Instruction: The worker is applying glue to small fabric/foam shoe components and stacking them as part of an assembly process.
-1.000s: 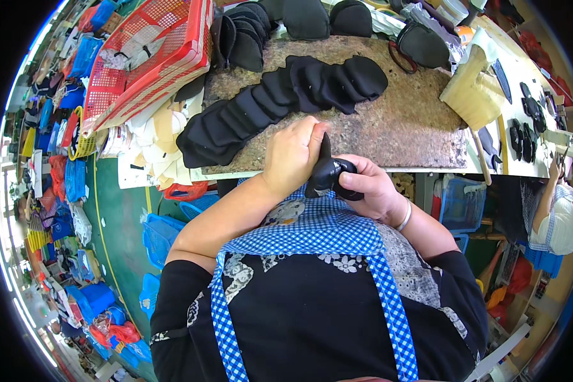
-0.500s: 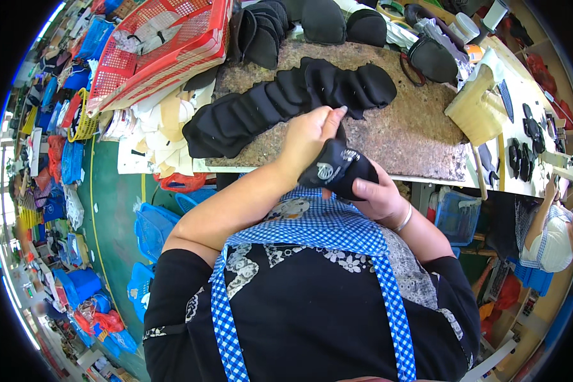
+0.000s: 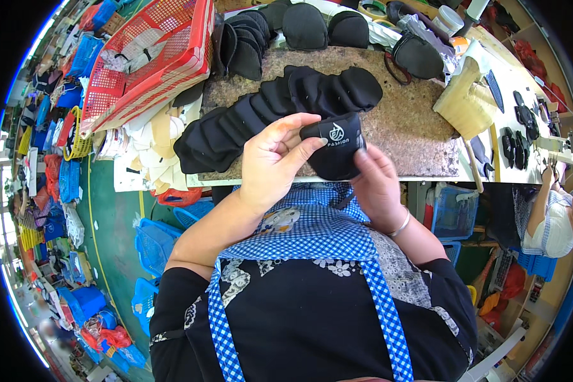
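Note:
Above the near edge of the worktable I hold a rounded black fabric piece (image 3: 331, 159) with a white printed emblem facing up. My left hand (image 3: 267, 159) pinches its upper left side between thumb and fingers. On the opposite side, my right hand (image 3: 377, 188) grips the right edge, thumb in front and some fingers hidden behind. Just beyond my hands, a long row of overlapping black fabric pieces (image 3: 261, 108) lies on a worn brown board (image 3: 414, 137).
A red plastic basket (image 3: 149, 95) stands at the far left over pale cut scraps (image 3: 159, 137). Stacked black rounded pads (image 3: 305, 27) line the back. Scissors (image 3: 398, 69) and a wooden block (image 3: 468, 102) lie on the right. Another person (image 3: 551, 216) works at far right.
The black piece went from bent and low to flatter and higher, its emblem turned up. My left hand moved left and down from the row onto the piece; my right hand stayed on it.

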Demonstrator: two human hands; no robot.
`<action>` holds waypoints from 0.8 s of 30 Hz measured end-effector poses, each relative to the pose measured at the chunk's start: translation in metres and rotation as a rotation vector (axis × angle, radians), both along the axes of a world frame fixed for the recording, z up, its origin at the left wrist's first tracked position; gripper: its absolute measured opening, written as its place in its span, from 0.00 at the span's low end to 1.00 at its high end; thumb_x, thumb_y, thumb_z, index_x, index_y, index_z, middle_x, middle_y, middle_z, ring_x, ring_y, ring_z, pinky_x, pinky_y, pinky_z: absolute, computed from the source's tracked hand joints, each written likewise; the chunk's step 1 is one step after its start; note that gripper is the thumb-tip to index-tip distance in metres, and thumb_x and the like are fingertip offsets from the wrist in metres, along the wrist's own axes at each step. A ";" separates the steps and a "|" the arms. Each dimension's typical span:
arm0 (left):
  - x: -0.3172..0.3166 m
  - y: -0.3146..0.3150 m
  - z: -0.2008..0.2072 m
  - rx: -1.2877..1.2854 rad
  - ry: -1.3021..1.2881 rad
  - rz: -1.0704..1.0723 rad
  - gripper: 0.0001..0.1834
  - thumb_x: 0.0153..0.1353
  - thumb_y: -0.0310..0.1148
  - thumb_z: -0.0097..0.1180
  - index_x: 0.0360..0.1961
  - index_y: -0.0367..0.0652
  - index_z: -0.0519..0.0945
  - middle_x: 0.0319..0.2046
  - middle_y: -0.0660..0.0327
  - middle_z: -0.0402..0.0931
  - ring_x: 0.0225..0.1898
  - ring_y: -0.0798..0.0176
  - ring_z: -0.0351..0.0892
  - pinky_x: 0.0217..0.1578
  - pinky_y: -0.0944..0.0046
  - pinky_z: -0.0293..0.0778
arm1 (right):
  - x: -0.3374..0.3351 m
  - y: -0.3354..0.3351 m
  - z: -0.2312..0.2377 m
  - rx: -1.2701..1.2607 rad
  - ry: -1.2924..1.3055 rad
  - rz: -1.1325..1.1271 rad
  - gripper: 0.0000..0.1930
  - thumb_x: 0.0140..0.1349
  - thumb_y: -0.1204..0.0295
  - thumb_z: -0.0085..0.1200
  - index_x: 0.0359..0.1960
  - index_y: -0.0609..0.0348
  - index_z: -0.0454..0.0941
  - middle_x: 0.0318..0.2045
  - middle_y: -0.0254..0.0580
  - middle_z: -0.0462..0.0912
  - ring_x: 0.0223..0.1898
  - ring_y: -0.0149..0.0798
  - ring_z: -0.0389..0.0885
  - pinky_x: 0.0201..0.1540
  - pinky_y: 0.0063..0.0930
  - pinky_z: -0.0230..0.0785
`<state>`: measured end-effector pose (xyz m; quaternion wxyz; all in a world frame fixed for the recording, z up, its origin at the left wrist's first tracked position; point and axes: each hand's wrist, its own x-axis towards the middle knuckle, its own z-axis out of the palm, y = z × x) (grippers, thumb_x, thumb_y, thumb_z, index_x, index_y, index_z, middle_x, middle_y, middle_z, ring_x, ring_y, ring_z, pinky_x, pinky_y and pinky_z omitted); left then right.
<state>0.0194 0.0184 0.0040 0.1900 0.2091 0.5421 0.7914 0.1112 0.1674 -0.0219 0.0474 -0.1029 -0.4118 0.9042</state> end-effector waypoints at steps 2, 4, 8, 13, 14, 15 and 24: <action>-0.002 -0.005 0.004 -0.049 0.017 -0.086 0.16 0.54 0.16 0.53 0.46 0.31 0.71 0.38 0.57 0.76 0.37 0.71 0.76 0.40 0.75 0.72 | 0.000 0.019 -0.009 0.336 0.068 -0.172 0.12 0.60 0.72 0.48 0.44 0.64 0.71 0.39 0.35 0.76 0.43 0.27 0.72 0.48 0.22 0.63; 0.000 -0.001 0.005 0.006 -0.002 -0.103 0.17 0.53 0.17 0.54 0.46 0.32 0.71 0.36 0.57 0.77 0.35 0.72 0.77 0.38 0.76 0.72 | -0.009 0.013 0.016 0.361 0.146 -0.226 0.10 0.59 0.73 0.48 0.41 0.64 0.73 0.37 0.36 0.77 0.41 0.27 0.74 0.46 0.22 0.65; -0.002 0.003 0.004 -0.104 -0.100 -0.117 0.15 0.53 0.20 0.56 0.43 0.34 0.73 0.29 0.60 0.78 0.29 0.75 0.76 0.28 0.78 0.71 | -0.009 0.022 0.016 0.082 -0.022 0.135 0.09 0.59 0.73 0.49 0.40 0.65 0.74 0.34 0.36 0.78 0.37 0.26 0.75 0.41 0.21 0.68; -0.008 0.006 0.005 -0.293 -0.138 -0.119 0.10 0.50 0.27 0.62 0.31 0.39 0.74 0.21 0.67 0.76 0.19 0.82 0.70 0.16 0.80 0.59 | -0.012 0.030 0.000 0.109 -0.143 0.127 0.09 0.60 0.72 0.49 0.37 0.66 0.76 0.31 0.40 0.80 0.30 0.30 0.78 0.36 0.22 0.71; -0.009 0.004 0.003 -0.294 -0.139 -0.119 0.10 0.50 0.27 0.62 0.31 0.39 0.74 0.21 0.67 0.76 0.19 0.82 0.70 0.16 0.80 0.59 | -0.012 0.030 0.000 0.273 -0.129 0.116 0.10 0.59 0.72 0.49 0.37 0.67 0.76 0.33 0.44 0.80 0.31 0.34 0.80 0.37 0.25 0.72; -0.011 0.001 0.001 -0.458 0.143 -0.084 0.09 0.48 0.26 0.62 0.29 0.40 0.74 0.22 0.66 0.76 0.21 0.79 0.72 0.18 0.77 0.62 | -0.011 0.031 0.005 0.272 -0.129 0.116 0.10 0.59 0.72 0.49 0.37 0.67 0.76 0.33 0.44 0.80 0.31 0.34 0.80 0.37 0.25 0.72; -0.011 -0.018 -0.061 -0.690 1.413 -0.367 0.09 0.41 0.27 0.57 0.26 0.40 0.71 0.48 0.56 0.71 0.52 0.54 0.69 0.52 0.55 0.63 | 0.007 0.031 -0.040 1.893 0.570 0.100 0.16 0.46 0.75 0.47 0.39 0.62 0.74 0.48 0.45 0.74 0.52 0.43 0.71 0.52 0.39 0.62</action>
